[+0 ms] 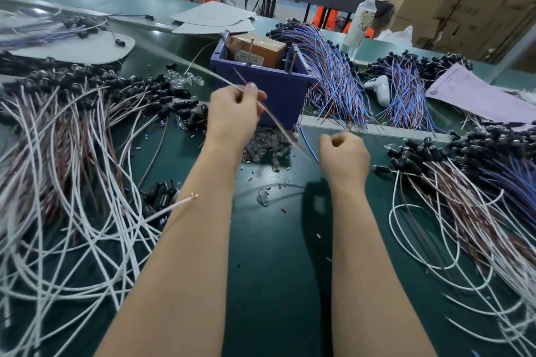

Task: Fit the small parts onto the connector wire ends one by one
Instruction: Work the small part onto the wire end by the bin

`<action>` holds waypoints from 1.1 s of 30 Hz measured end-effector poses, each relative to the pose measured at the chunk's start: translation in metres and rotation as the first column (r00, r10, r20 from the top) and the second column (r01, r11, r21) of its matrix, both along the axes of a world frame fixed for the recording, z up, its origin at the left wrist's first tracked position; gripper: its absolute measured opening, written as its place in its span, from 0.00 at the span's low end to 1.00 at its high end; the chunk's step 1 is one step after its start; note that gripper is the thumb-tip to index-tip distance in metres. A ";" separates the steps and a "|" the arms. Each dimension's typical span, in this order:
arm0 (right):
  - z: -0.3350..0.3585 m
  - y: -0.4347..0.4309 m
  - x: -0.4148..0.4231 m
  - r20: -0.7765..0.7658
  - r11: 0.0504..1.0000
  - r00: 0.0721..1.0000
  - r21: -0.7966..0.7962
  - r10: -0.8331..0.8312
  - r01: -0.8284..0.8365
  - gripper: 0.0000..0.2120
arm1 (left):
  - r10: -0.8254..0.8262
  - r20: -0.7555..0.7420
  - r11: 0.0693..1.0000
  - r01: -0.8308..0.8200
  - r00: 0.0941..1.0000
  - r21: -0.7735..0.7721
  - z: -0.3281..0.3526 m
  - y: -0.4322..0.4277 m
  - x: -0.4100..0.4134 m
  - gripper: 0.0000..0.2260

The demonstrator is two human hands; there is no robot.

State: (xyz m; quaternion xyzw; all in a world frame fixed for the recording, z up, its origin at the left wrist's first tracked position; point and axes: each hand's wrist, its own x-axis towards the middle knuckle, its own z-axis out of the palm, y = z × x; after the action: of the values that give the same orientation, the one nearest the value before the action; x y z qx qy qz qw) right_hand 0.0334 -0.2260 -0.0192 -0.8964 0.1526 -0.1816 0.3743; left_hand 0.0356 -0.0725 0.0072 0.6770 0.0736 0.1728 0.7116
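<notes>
— How were the hands placed?

— Both bare forearms reached forward over the table (275, 269). The left hand (232, 116) was raised with its back to the camera, thumb and fingers pinching a brown wire (278, 122) and a white wire (214, 76). The brown one slanted down to the right, towards the right hand (343, 156). That hand sat lower, its fingers curled into a loose fist.

— Was the right holding anything?

— I couldn't tell. A blue wire (307, 143) ran up to its left edge, but the hand hid where it ended.

— What else was hard to read?

— Both pinched wires were smeared with blur, so their tips didn't show. The clear parts (266, 151) lay in a heap on the table just below the left hand, and its wrist covered some of them.

— And round about?

— A purple bin (269, 84) stood right behind the left hand, with a brown box (258, 51) inside it. The left tangle (72, 211) of white and brown wires sprawled beside that arm, and one loose end lay against the forearm. Black caps (161, 200) sat in a clump there too. The right tangle (464, 211) spread out beyond the other arm. Blue bundles (333, 81) lay to the right of the bin. A bottle (362, 20) and a paper (470, 90) were farther back on the right. Tiny bits dotted the table between the arms.
</notes>
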 end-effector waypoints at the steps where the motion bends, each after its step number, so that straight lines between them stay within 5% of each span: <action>1: 0.003 0.006 -0.001 0.069 0.998 0.995 -0.027 0.066 -0.064 0.13 | -0.042 -0.044 0.995 0.046 0.998 0.093 -0.002 0.000 0.000 0.16; 3: 0.011 0.023 -0.003 0.181 0.952 0.941 0.055 0.286 -0.300 0.13 | -0.102 -0.117 0.967 0.126 0.988 0.223 -0.006 -0.002 0.001 0.17; 5: 0.015 0.042 -0.005 0.136 0.837 0.861 0.202 0.491 -0.509 0.13 | -0.111 -0.142 0.954 0.145 0.984 0.263 -0.007 -0.004 0.001 0.16; 10: 0.006 0.055 0.001 0.154 0.844 0.865 0.192 0.477 -0.500 0.13 | 0.163 -0.021 0.838 -0.127 0.986 0.531 -0.003 0.001 0.003 0.18; 14: 0.003 0.044 0.003 0.125 0.786 0.835 0.286 0.537 -0.548 0.12 | 0.174 0.125 0.984 -0.177 0.977 0.016 0.014 0.004 0.008 0.12; 17: 0.005 0.035 0.007 0.038 0.745 0.794 0.322 0.607 -0.585 0.13 | 0.167 0.110 0.963 -0.138 0.980 -0.230 0.019 0.004 0.014 0.11; 24: 0.011 0.017 0.015 -0.160 0.665 0.702 0.518 0.694 -0.538 0.13 | 0.357 0.164 0.918 -0.314 0.919 -0.241 0.022 -0.002 0.026 0.17; 28: 0.009 0.006 0.016 -0.358 0.735 0.648 0.428 0.672 -0.526 0.14 | 0.440 0.089 0.859 -0.390 0.894 -0.331 0.032 0.012 0.037 0.15; 31: 0.017 0.008 0.011 -0.460 0.746 0.591 0.341 0.663 -0.572 0.12 | 0.348 0.022 0.905 -0.329 0.937 -0.269 0.030 0.016 0.041 0.09; 33: 0.019 0.010 0.015 -0.384 0.806 0.711 0.217 0.589 -0.551 0.12 | 0.274 -0.029 0.952 -0.275 0.961 -0.136 0.021 0.011 0.040 0.07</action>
State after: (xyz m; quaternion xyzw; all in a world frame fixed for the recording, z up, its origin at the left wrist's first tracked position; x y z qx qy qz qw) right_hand 0.0481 -0.2155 0.0002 -0.8995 -0.0447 0.1536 0.4065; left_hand 0.0754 -0.0615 0.0281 0.6098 0.1824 0.2612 0.7257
